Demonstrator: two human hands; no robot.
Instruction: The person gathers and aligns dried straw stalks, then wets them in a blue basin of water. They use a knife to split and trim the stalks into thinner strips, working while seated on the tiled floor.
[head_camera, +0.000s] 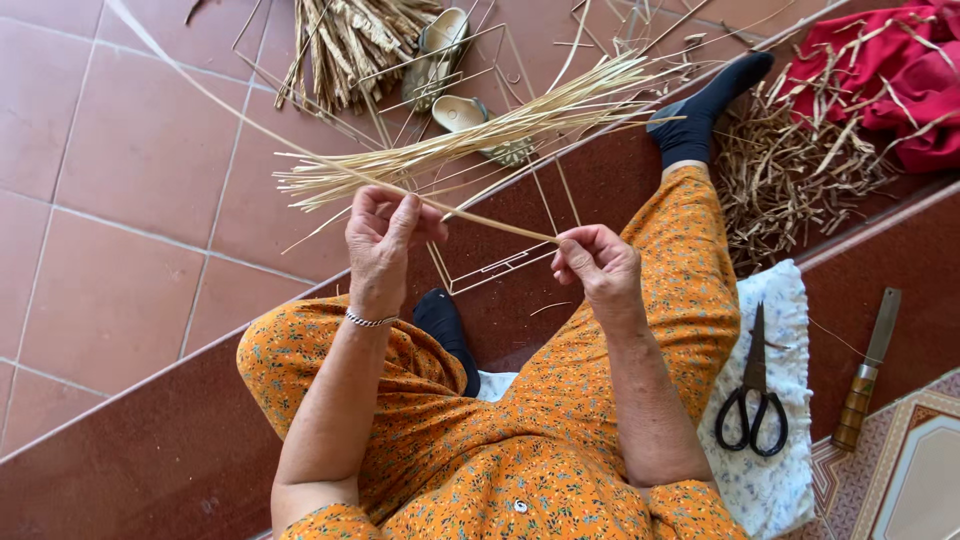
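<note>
My left hand (383, 235) grips a bundle of pale straw strips (480, 135) that fans out up and to the right. My right hand (598, 262) pinches the near end of one long strip (500, 228), which runs between both hands and on toward the upper left. I sit on a dark red step (150, 450) in an orange flowered dress, legs apart, dark socks on both feet. A thin wire frame (500, 262) lies on the floor below the hands.
Black scissors (753, 395) lie on a white flowered cloth (790, 470) at my right. A wooden-handled knife (866, 370) rests further right. Dry straw scraps (790, 165) and a red cloth (900, 70) are at upper right; a straw bundle (345, 45) and sandals (440, 55) upper middle.
</note>
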